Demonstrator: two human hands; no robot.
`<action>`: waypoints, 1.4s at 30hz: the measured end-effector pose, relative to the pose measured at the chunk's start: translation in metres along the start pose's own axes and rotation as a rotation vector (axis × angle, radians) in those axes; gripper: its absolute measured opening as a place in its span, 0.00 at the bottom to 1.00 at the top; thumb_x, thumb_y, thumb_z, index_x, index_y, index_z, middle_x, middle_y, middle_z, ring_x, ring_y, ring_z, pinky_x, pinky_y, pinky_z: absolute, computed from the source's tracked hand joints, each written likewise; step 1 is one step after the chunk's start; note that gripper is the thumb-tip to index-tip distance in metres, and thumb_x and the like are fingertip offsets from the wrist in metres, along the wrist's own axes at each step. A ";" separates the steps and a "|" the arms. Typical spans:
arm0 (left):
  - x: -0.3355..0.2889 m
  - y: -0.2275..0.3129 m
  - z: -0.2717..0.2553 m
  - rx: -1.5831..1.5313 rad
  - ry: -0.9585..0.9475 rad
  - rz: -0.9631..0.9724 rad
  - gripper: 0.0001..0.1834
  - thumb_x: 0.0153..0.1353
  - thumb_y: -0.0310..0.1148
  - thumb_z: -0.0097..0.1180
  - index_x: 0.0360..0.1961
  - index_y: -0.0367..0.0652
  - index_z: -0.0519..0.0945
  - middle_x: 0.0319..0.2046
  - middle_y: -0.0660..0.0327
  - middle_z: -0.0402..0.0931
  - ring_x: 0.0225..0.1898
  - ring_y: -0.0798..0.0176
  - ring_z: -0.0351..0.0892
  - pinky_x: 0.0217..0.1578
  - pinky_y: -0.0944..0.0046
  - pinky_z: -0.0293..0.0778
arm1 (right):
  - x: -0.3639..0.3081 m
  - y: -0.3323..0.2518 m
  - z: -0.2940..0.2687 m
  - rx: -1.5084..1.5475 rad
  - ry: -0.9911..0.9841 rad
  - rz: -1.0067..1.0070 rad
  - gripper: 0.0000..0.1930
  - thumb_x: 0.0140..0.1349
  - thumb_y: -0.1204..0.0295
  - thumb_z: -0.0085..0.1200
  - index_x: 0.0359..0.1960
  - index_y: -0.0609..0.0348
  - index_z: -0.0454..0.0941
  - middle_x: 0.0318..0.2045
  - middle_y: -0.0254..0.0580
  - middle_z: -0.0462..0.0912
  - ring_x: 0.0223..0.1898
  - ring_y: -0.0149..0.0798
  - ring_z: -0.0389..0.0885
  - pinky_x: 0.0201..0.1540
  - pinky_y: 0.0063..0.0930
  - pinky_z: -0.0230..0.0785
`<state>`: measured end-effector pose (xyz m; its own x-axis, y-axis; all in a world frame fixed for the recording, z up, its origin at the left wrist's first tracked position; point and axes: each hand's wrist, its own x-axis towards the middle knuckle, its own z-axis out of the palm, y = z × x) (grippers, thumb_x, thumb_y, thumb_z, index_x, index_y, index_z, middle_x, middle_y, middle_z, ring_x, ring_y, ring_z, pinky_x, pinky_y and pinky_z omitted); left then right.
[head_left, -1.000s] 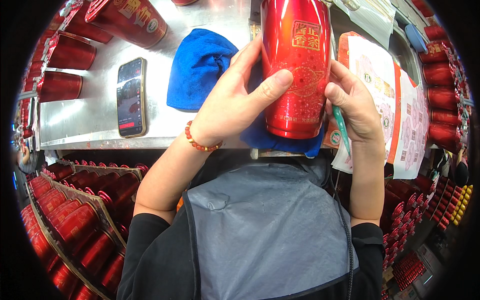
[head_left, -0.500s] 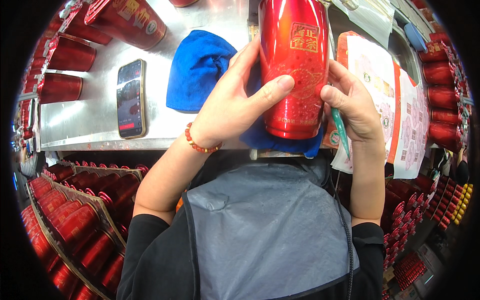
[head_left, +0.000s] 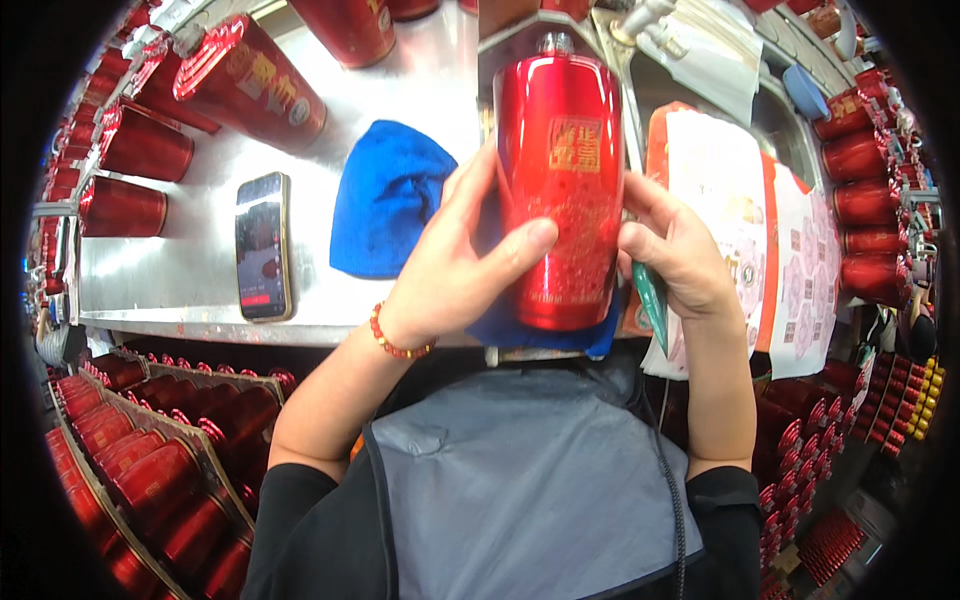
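A glossy red bottle (head_left: 560, 200) with gold markings stands over a blue cloth at the table's front edge, its short bare neck toward the far side. My left hand (head_left: 465, 250) is closed around its left side, thumb laid across the front. On the other side my right hand (head_left: 685, 250) grips the bottle with fingertips and thumb. A green pointed cone (head_left: 650, 305) is tucked in the right hand, tip toward me. The fingers behind the bottle are hidden. Beside my left hand lies a bunched blue cloth (head_left: 385, 205).
A phone (head_left: 263, 245) lies on the metal table (head_left: 200, 275) at left. More red bottles (head_left: 255, 85) stand beyond it. Printed paper sheets (head_left: 800, 260) lie right of my right hand, by a sink (head_left: 790, 125). Racks of red bottles (head_left: 150, 470) flank me below.
The whole view has shifted, so the table and hands sit lower in the picture and the bottle's neck now shows. Both hands keep the same hold on the bottle.
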<state>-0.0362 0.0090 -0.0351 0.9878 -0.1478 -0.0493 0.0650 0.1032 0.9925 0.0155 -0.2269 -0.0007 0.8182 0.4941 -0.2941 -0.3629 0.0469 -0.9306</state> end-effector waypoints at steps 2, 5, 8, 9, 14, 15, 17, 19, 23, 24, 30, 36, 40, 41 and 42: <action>0.000 0.002 0.001 0.038 -0.003 0.000 0.47 0.64 0.39 0.66 0.76 0.32 0.53 0.73 0.45 0.57 0.75 0.49 0.53 0.74 0.54 0.50 | 0.001 -0.001 -0.014 -0.076 0.083 -0.032 0.35 0.70 0.55 0.60 0.68 0.70 0.68 0.57 0.45 0.79 0.40 0.24 0.81 0.43 0.17 0.75; -0.001 -0.002 0.002 0.086 -0.010 0.039 0.48 0.64 0.38 0.66 0.77 0.32 0.52 0.73 0.44 0.56 0.76 0.48 0.50 0.74 0.53 0.48 | 0.002 -0.022 -0.030 0.039 0.338 -0.147 0.25 0.72 0.62 0.58 0.62 0.68 0.74 0.49 0.43 0.84 0.44 0.26 0.82 0.51 0.21 0.75; -0.002 -0.006 0.000 0.212 -0.008 0.106 0.48 0.65 0.39 0.65 0.77 0.32 0.51 0.74 0.44 0.55 0.76 0.47 0.49 0.74 0.52 0.47 | -0.010 -0.047 0.009 -0.137 0.280 -0.269 0.21 0.67 0.72 0.62 0.59 0.67 0.77 0.44 0.39 0.85 0.47 0.28 0.82 0.55 0.22 0.73; -0.003 -0.007 0.000 0.231 -0.005 0.138 0.48 0.65 0.39 0.65 0.77 0.31 0.51 0.74 0.44 0.54 0.77 0.47 0.49 0.75 0.51 0.46 | -0.014 -0.053 0.019 -0.172 0.175 -0.235 0.20 0.64 0.75 0.62 0.57 0.66 0.78 0.44 0.38 0.85 0.47 0.29 0.82 0.55 0.23 0.72; -0.003 -0.008 0.000 0.243 0.012 0.170 0.48 0.65 0.39 0.65 0.76 0.31 0.52 0.73 0.44 0.55 0.76 0.47 0.51 0.74 0.52 0.48 | 0.019 -0.103 0.026 -0.884 0.193 -0.366 0.13 0.60 0.79 0.64 0.47 0.63 0.84 0.40 0.37 0.87 0.42 0.25 0.83 0.47 0.22 0.74; -0.003 -0.009 0.000 0.227 0.016 0.167 0.47 0.65 0.39 0.65 0.76 0.31 0.52 0.73 0.44 0.56 0.75 0.47 0.51 0.74 0.52 0.48 | 0.033 -0.109 0.020 -1.002 0.305 -0.646 0.13 0.58 0.78 0.64 0.46 0.63 0.84 0.38 0.38 0.88 0.40 0.25 0.83 0.44 0.21 0.74; -0.005 -0.007 0.002 0.227 0.027 0.153 0.47 0.64 0.38 0.65 0.76 0.32 0.53 0.72 0.44 0.56 0.75 0.47 0.51 0.74 0.52 0.49 | 0.032 -0.109 0.036 -1.087 0.139 -0.745 0.12 0.58 0.78 0.65 0.45 0.63 0.85 0.35 0.38 0.87 0.38 0.29 0.84 0.41 0.24 0.74; -0.005 -0.004 0.002 0.233 0.017 0.139 0.46 0.64 0.37 0.65 0.76 0.32 0.53 0.72 0.44 0.56 0.75 0.47 0.52 0.73 0.53 0.50 | 0.032 -0.093 0.042 -1.054 -0.009 -0.723 0.12 0.56 0.78 0.66 0.44 0.63 0.85 0.35 0.41 0.87 0.36 0.33 0.84 0.40 0.25 0.75; -0.004 0.000 0.002 0.252 0.028 0.099 0.46 0.63 0.36 0.65 0.76 0.32 0.54 0.72 0.44 0.57 0.74 0.48 0.53 0.73 0.53 0.51 | 0.024 -0.101 0.027 -0.885 0.217 -0.758 0.13 0.59 0.76 0.67 0.46 0.64 0.85 0.36 0.40 0.87 0.36 0.29 0.85 0.41 0.26 0.76; -0.005 0.000 0.002 0.258 0.034 0.091 0.46 0.63 0.36 0.65 0.76 0.32 0.54 0.72 0.45 0.57 0.74 0.48 0.53 0.73 0.53 0.51 | 0.012 -0.085 0.031 -0.870 0.051 -0.717 0.13 0.61 0.76 0.66 0.48 0.65 0.84 0.37 0.38 0.87 0.37 0.29 0.85 0.41 0.24 0.76; -0.005 -0.003 0.005 0.098 0.036 0.027 0.46 0.63 0.35 0.64 0.75 0.30 0.53 0.72 0.46 0.56 0.75 0.50 0.51 0.73 0.54 0.49 | -0.027 -0.042 0.010 -0.373 0.406 -0.227 0.15 0.63 0.75 0.64 0.50 0.69 0.80 0.36 0.37 0.85 0.35 0.27 0.83 0.38 0.21 0.76; -0.007 -0.004 0.003 0.067 0.054 0.018 0.45 0.63 0.33 0.64 0.75 0.30 0.54 0.73 0.47 0.55 0.75 0.52 0.52 0.73 0.55 0.49 | -0.036 -0.016 0.010 -0.242 0.399 -0.232 0.16 0.62 0.73 0.68 0.51 0.63 0.83 0.37 0.33 0.85 0.36 0.24 0.81 0.40 0.21 0.77; -0.003 -0.005 0.001 0.037 0.011 0.035 0.50 0.62 0.38 0.67 0.76 0.30 0.52 0.73 0.46 0.54 0.75 0.51 0.51 0.74 0.55 0.49 | -0.025 -0.008 -0.011 -0.396 0.519 -0.159 0.15 0.61 0.77 0.67 0.49 0.66 0.84 0.35 0.33 0.86 0.34 0.25 0.82 0.37 0.19 0.75; -0.001 -0.007 0.000 0.021 -0.023 0.059 0.53 0.60 0.42 0.70 0.77 0.31 0.50 0.73 0.46 0.53 0.76 0.51 0.51 0.74 0.54 0.48 | -0.029 -0.014 -0.011 -0.423 0.509 -0.237 0.14 0.61 0.77 0.67 0.49 0.66 0.84 0.35 0.34 0.86 0.33 0.25 0.82 0.37 0.19 0.74; -0.002 -0.011 -0.006 0.033 -0.055 0.098 0.58 0.58 0.45 0.72 0.77 0.31 0.48 0.74 0.46 0.52 0.76 0.50 0.50 0.74 0.54 0.48 | -0.031 -0.022 -0.009 -0.441 0.484 -0.316 0.14 0.61 0.78 0.66 0.48 0.66 0.85 0.34 0.34 0.86 0.33 0.25 0.82 0.37 0.19 0.74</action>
<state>-0.0383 0.0140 -0.0463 0.9798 -0.1928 0.0535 -0.0371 0.0879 0.9954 0.0024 -0.2513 0.0270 0.9969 0.0709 0.0344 0.0531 -0.2808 -0.9583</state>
